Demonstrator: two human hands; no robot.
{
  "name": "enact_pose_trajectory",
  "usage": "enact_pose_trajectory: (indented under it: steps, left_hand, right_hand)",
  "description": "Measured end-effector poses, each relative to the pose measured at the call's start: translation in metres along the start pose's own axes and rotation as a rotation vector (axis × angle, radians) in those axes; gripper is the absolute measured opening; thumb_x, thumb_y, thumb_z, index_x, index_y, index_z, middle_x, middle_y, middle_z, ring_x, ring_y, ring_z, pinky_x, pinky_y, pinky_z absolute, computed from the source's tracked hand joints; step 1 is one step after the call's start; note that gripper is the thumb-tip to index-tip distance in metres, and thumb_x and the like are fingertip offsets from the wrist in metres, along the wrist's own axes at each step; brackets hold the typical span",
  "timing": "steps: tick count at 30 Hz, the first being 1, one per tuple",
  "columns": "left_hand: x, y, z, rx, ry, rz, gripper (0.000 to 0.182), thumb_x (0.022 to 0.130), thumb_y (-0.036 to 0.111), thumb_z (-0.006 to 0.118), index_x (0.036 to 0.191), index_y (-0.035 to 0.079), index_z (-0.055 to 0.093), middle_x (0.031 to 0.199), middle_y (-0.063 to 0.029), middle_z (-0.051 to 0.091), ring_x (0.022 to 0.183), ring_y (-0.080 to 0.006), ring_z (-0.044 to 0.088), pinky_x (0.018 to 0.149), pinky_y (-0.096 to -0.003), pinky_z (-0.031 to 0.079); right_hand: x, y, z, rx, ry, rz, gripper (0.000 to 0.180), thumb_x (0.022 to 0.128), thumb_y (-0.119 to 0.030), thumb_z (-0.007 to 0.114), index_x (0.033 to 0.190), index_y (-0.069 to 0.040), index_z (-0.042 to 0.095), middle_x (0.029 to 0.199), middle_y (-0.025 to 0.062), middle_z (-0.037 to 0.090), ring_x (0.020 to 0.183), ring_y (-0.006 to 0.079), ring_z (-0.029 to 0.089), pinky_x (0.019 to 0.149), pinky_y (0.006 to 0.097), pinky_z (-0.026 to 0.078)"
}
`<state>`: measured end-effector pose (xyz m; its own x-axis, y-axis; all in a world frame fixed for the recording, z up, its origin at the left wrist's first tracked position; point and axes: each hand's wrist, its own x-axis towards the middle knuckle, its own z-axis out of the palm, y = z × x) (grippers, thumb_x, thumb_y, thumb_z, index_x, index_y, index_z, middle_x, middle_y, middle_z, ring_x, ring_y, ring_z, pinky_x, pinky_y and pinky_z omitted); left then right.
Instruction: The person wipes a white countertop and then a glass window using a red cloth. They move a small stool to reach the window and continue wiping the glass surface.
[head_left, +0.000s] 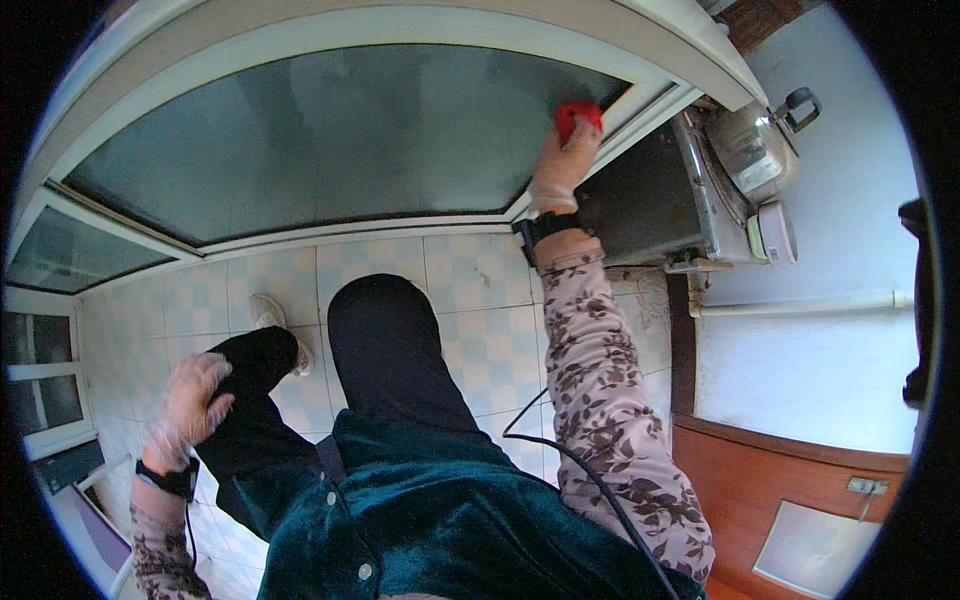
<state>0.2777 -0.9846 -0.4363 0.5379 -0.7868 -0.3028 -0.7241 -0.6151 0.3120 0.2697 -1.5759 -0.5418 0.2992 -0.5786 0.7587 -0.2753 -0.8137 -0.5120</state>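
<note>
My right hand (568, 159), in a clear plastic glove, grips a red cloth or sponge (578, 117); which of the two I cannot tell. It is at the right end of a large dark glass pane (337, 142), close to the pane's white frame (637, 101). On the other side, my left hand (193, 401) hangs near my left knee, also gloved. Its fingers are loosely spread and nothing shows in them. A smaller glass pane (86, 244) adjoins the large one at the left.
Right of the frame stands a dark metal-edged cabinet or stove (637, 202), bearing a metal kettle or pot (750, 154). A pale plastic container (776, 234) sits beside it. A white pipe (802, 306) runs along the wall. Below my right arm a black cable (592, 469) loops over the tiled floor (480, 337).
</note>
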Motion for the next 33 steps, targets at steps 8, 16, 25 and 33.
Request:
enact_pose_trajectory:
  steps: [8, 16, 25, 33]
  left_hand:
    - [-0.028, 0.041, -0.01, 0.09, 0.223, 0.009, 0.042, 0.072, 0.008, 0.065, 0.112, 0.002, 0.054, 0.114, -0.0201, 0.055, 0.107, -0.0411, 0.052, 0.095, -0.0496, 0.041]
    - [-0.049, 0.081, -0.024, 0.138, 0.244, -0.056, 0.041, 0.068, 0.004, 0.065, 0.107, 0.003, 0.054, 0.106, -0.0179, 0.057, 0.101, -0.0391, 0.054, 0.089, -0.0477, 0.044]
    - [-0.038, 0.063, -0.026, 0.138, 0.308, -0.049, 0.036, 0.067, 0.005, 0.065, 0.102, 0.003, 0.055, 0.103, -0.0171, 0.058, 0.098, -0.0379, 0.055, 0.088, -0.0467, 0.044]
    - [-0.046, 0.022, -0.002, 0.079, 0.345, -0.016, 0.038, 0.068, 0.003, 0.063, 0.104, 0.003, 0.053, 0.103, -0.0181, 0.056, 0.098, -0.039, 0.053, 0.089, -0.0476, 0.043]
  right_hand:
    - [-0.059, -0.005, 0.008, 0.106, -0.152, 0.179, 0.034, 0.072, 0.0, 0.068, 0.104, -0.002, 0.055, 0.108, 0.021, 0.053, 0.104, 0.0421, 0.05, 0.09, 0.0461, 0.041]
    - [-0.126, 0.008, 0.027, 0.213, -0.271, 0.545, 0.027, 0.076, 0.0, 0.066, 0.1, 0.0, 0.055, 0.1, 0.0182, 0.056, 0.093, 0.037, 0.054, 0.083, 0.0424, 0.044]
    - [-0.083, -0.011, 0.026, 0.748, -0.055, 0.817, 0.028, 0.086, 0.005, 0.059, 0.111, -0.003, 0.051, 0.096, 0.0069, 0.054, 0.079, 0.0171, 0.053, 0.069, 0.0307, 0.047]
    - [0.018, -0.066, -0.006, 0.705, 0.153, 0.338, 0.031, 0.084, -0.002, 0.065, 0.112, 0.0, 0.052, 0.105, 0.011, 0.052, 0.097, 0.024, 0.052, 0.083, 0.035, 0.046]
